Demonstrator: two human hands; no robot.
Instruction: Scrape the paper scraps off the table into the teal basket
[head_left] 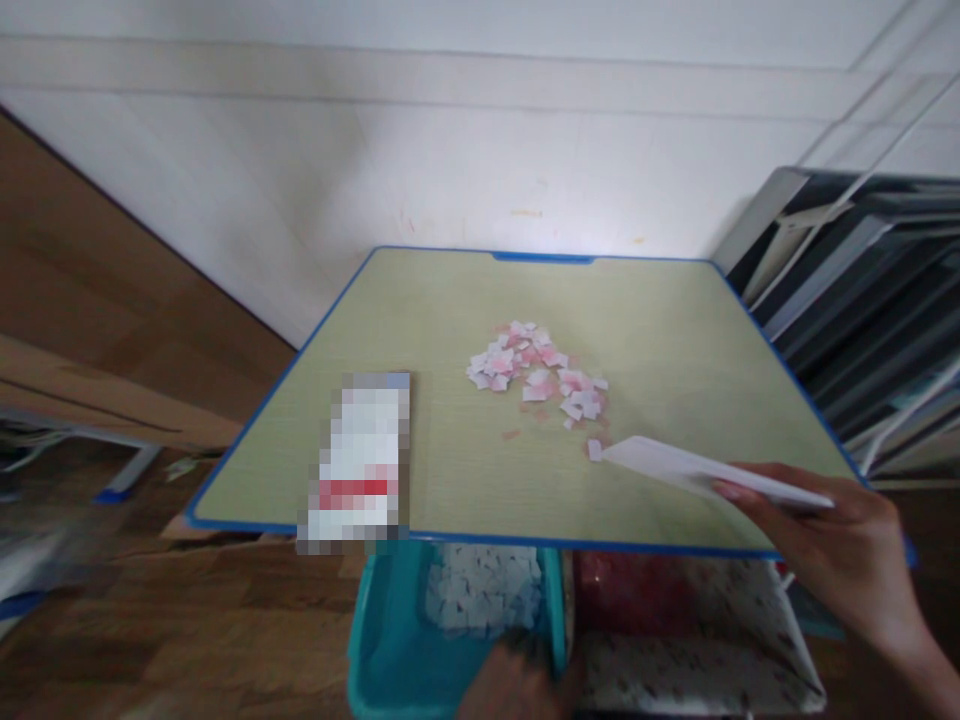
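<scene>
My right hand [825,530] is closed around a thin white flat strip [682,465], stiff paper or plastic, held tilted over the right part of the table. The strip's far tip meets or nearly meets a small pinkish-white paper piece [595,450]. Farther back lies a loose heap of pink and white paper scraps [510,360] on the pale green tabletop [435,300]. Below the table's front edge, my left hand [514,685] is dark and blurred at the turquoise bin [363,630]. Its fingers do not show clearly. White paper squares [484,590] lie inside that bin.
A blurred-out flat rectangular thing [360,455] lies at the table's left front. Beside the bin stands a white speckled tray [690,680] with something red [637,590] in it. Dark framed panels [885,260] lean at the right, brown cardboard [112,280] at the left.
</scene>
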